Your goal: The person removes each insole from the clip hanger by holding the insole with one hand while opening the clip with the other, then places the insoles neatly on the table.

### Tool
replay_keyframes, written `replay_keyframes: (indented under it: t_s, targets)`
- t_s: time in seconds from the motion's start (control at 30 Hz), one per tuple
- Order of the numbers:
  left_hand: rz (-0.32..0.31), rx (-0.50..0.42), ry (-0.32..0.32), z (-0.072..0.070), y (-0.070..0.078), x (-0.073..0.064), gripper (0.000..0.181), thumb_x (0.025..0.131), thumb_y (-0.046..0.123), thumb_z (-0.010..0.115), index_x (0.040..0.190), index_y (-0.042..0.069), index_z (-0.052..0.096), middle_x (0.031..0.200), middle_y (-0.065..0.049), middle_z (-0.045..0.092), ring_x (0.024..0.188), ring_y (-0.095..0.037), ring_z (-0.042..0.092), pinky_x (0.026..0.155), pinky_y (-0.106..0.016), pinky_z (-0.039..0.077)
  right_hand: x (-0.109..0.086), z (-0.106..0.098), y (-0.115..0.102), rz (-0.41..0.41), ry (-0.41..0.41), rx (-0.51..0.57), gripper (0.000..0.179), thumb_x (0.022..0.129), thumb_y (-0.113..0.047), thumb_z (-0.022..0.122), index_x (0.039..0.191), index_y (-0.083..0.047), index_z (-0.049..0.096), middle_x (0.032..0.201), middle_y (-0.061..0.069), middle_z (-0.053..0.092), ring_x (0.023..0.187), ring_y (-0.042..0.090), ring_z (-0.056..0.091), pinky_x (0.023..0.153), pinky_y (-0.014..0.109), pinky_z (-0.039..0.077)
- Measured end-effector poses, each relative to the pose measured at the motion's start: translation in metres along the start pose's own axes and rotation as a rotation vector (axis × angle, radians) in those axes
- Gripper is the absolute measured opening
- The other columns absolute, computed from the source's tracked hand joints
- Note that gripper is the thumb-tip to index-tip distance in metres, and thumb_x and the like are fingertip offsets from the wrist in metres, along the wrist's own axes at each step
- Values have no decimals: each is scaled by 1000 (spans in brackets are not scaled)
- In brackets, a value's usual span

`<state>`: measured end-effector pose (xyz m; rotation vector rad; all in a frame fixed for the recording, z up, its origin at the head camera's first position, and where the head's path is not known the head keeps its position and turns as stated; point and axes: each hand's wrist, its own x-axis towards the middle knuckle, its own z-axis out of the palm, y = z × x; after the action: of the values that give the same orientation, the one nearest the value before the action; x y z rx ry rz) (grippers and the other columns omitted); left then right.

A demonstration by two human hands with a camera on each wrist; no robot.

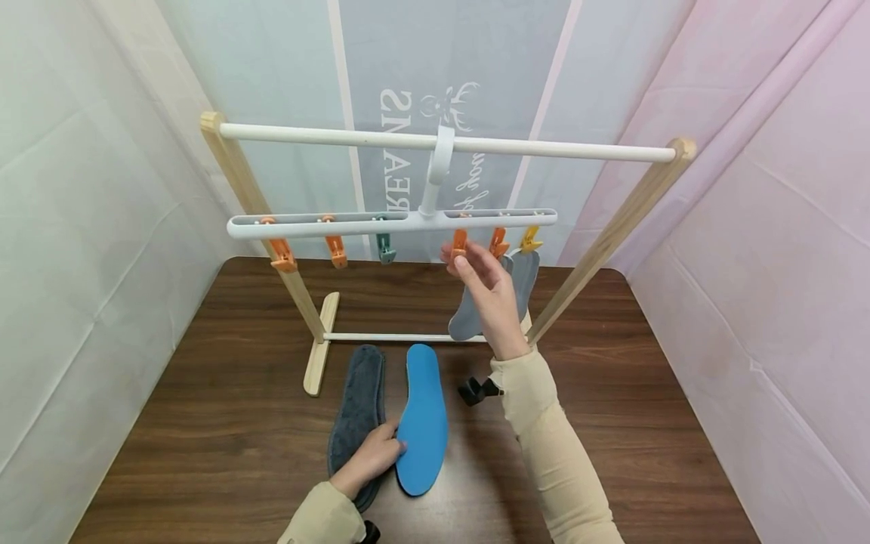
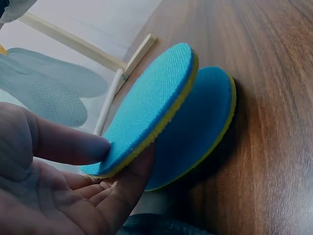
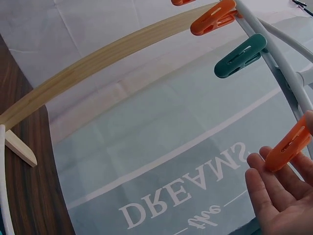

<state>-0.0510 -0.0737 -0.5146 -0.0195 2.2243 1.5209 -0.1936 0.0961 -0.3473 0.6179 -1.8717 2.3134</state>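
My left hand (image 1: 377, 455) pinches the edge of a blue insole (image 2: 151, 103) between thumb and fingers. Its yellow underside edge shows in the left wrist view, tilted up over a second blue insole (image 2: 208, 107) that lies on the table. Up at the hanger (image 1: 326, 227), my right hand (image 1: 495, 298) holds an orange clip (image 1: 459, 242) by thumb and fingers. Grey insoles (image 1: 525, 278) hang just right of that hand, below another orange clip (image 1: 499, 242) and a yellow clip (image 1: 531, 239).
Dark grey fuzzy insoles (image 1: 356, 400) lie left of the blue pair on the wooden table (image 1: 204, 423). The white hanger hooks over the top bar (image 1: 326, 136) of a wooden stand. Two orange clips and a green clip (image 1: 384, 248) dangle along its left half.
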Motion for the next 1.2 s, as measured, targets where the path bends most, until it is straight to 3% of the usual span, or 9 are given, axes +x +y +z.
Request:
replay_keyframes:
  t_s: [0.1,0.23,0.33,0.47,0.6,0.77,0.97,1.2]
  targets:
    - [-3,14,20,2,-1,2,44,87,-1,46,130,-11,49,126,-32,54,119,-49,49,100,-60,39,-1,-1,2,4,-10,0,35,98,-14,55,130,1,52,128,21,60,118,29,59,105,47,42]
    - [2,40,58,5,-3,2,37,87,0,49,122,-13,51,109,-27,60,102,-40,58,87,-52,48,-3,-3,4,10,-17,-10,37,98,-17,56,132,-3,52,128,18,60,117,24,60,104,46,42]
    - [39,59,75,5,-4,0,29,88,0,52,115,-11,49,94,-18,59,84,-29,58,71,-41,47,-5,-4,5,15,-15,-14,39,98,-18,56,134,-4,51,128,16,61,117,25,61,104,45,43]
    - [113,114,116,7,-3,-3,25,87,-4,54,110,-8,46,85,-15,57,72,-24,56,61,-35,44,-6,-4,4,23,-14,-23,39,98,-17,55,135,-3,50,127,14,61,116,23,61,102,42,45]
    - [150,191,179,10,-2,-4,33,84,-8,57,115,-11,46,91,-23,60,78,-35,62,62,-41,50,-8,-4,3,21,-15,-26,39,99,-15,54,135,-1,51,128,16,60,114,20,62,101,39,47]
    - [138,345,241,15,0,-3,43,83,-7,62,122,-14,45,107,-33,58,88,-46,61,65,-47,52,-10,-6,4,12,-19,-35,40,99,-15,54,135,0,51,131,24,56,112,18,63,98,38,48]
    - [119,456,277,19,6,-3,49,82,-8,63,125,-18,44,111,-37,56,81,-47,62,56,-45,51,-12,-8,6,9,-27,-50,39,99,-15,54,136,-2,51,133,30,52,111,17,63,97,38,49]
    - [103,513,282,20,9,-2,50,81,-8,63,126,-18,45,112,-36,57,71,-42,63,51,-41,50,-14,-9,7,21,-16,-61,39,98,-15,55,135,-1,52,129,21,59,110,17,63,95,41,50]
